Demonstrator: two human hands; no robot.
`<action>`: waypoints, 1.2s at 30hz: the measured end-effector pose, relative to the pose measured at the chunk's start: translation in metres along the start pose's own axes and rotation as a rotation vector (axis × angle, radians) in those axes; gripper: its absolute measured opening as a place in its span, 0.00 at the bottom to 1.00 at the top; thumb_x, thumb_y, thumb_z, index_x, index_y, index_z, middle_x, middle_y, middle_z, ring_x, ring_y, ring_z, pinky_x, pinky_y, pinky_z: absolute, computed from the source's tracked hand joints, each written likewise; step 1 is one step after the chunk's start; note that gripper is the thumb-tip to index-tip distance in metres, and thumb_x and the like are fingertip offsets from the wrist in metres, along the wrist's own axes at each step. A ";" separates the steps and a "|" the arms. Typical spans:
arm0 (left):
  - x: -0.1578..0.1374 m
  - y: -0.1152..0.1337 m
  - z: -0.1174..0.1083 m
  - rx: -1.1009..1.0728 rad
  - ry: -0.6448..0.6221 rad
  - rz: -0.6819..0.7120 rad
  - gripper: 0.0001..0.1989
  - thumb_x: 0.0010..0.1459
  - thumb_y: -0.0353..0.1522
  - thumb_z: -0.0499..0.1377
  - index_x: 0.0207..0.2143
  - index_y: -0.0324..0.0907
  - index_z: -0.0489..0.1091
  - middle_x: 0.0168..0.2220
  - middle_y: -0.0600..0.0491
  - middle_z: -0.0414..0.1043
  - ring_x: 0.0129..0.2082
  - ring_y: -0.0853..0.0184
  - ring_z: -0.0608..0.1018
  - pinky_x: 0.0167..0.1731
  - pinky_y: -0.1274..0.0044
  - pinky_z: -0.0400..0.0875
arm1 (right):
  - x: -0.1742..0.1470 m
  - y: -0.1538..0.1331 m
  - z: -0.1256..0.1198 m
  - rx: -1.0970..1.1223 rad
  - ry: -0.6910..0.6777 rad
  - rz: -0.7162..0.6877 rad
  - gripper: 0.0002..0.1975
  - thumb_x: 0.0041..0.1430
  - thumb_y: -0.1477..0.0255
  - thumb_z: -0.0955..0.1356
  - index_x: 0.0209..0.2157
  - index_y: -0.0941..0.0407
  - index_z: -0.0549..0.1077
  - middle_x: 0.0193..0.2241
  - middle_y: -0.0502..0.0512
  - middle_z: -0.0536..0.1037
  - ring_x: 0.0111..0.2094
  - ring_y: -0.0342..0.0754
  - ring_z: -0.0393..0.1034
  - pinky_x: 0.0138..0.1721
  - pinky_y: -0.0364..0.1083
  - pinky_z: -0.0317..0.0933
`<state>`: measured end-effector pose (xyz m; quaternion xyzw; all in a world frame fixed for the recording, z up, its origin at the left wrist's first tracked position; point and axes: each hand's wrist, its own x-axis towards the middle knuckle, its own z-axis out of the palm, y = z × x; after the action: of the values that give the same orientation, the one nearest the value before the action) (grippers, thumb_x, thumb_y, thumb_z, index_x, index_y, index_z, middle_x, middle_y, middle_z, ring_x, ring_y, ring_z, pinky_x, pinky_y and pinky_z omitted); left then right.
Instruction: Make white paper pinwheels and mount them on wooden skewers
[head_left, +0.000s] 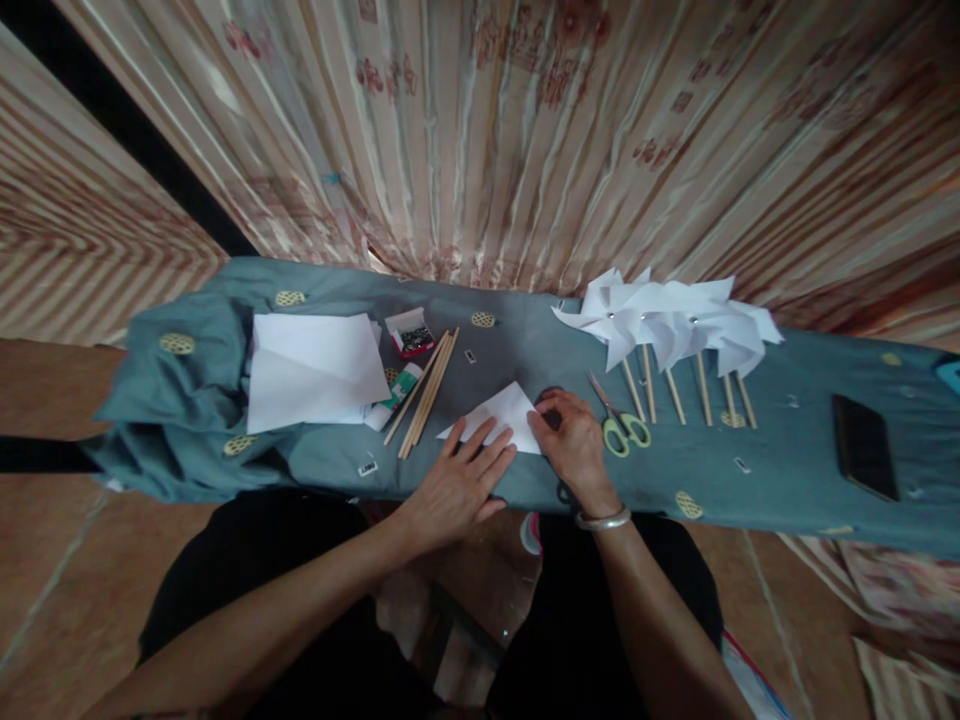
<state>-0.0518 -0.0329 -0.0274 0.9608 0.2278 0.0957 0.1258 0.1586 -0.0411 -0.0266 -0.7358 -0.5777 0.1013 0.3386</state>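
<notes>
A white sheet of paper [504, 408], folded into a triangle, lies on the cloth-covered table in front of me. My left hand [459, 490] rests flat across its lower left part, fingers spread. At the right edge of the paper, my right hand [574, 440] has its thumb and fingers curled together on the fold. Something black [564, 493] shows partly from beneath the right hand, mostly hidden. Just right of that hand lie scissors with green handles [627, 432], blades pointing away from me.
Left are stacked white sheets [315, 370], a glue stick [397, 392], wooden sticks [429, 395] and an open box of small dark metal pieces [411, 333]. Several paper pinwheels [679, 315] on sticks lie back right. A phone [865, 447] sits far right. A curtain [465, 150] hangs behind.
</notes>
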 end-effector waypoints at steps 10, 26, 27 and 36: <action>-0.001 -0.003 0.001 0.006 -0.007 0.004 0.33 0.62 0.42 0.59 0.64 0.37 0.56 0.66 0.40 0.58 0.69 0.49 0.55 0.66 0.52 0.44 | 0.000 0.000 0.001 -0.049 0.004 -0.040 0.04 0.57 0.70 0.67 0.31 0.54 0.74 0.39 0.59 0.79 0.43 0.55 0.72 0.49 0.54 0.62; 0.000 -0.004 0.001 0.038 -0.051 0.012 0.32 0.63 0.44 0.56 0.64 0.36 0.57 0.66 0.41 0.57 0.69 0.48 0.54 0.65 0.52 0.43 | -0.010 -0.007 -0.004 -0.102 -0.025 -0.133 0.16 0.61 0.59 0.66 0.41 0.56 0.75 0.46 0.64 0.77 0.48 0.58 0.69 0.52 0.57 0.63; 0.000 -0.004 0.001 0.044 -0.054 0.013 0.33 0.63 0.44 0.56 0.64 0.36 0.57 0.67 0.41 0.57 0.69 0.49 0.54 0.65 0.52 0.43 | -0.013 -0.008 -0.004 -0.113 -0.024 -0.146 0.19 0.61 0.57 0.66 0.44 0.57 0.75 0.48 0.65 0.77 0.49 0.59 0.69 0.53 0.57 0.63; 0.000 -0.004 0.003 0.071 -0.055 0.003 0.33 0.64 0.44 0.55 0.65 0.38 0.55 0.67 0.42 0.56 0.69 0.50 0.54 0.66 0.53 0.41 | -0.036 0.000 -0.004 -0.200 -0.035 -0.186 0.32 0.63 0.53 0.63 0.56 0.64 0.68 0.57 0.73 0.69 0.58 0.64 0.62 0.56 0.62 0.60</action>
<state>-0.0525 -0.0298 -0.0310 0.9672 0.2261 0.0614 0.0978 0.1500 -0.0759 -0.0323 -0.7075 -0.6562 0.0241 0.2613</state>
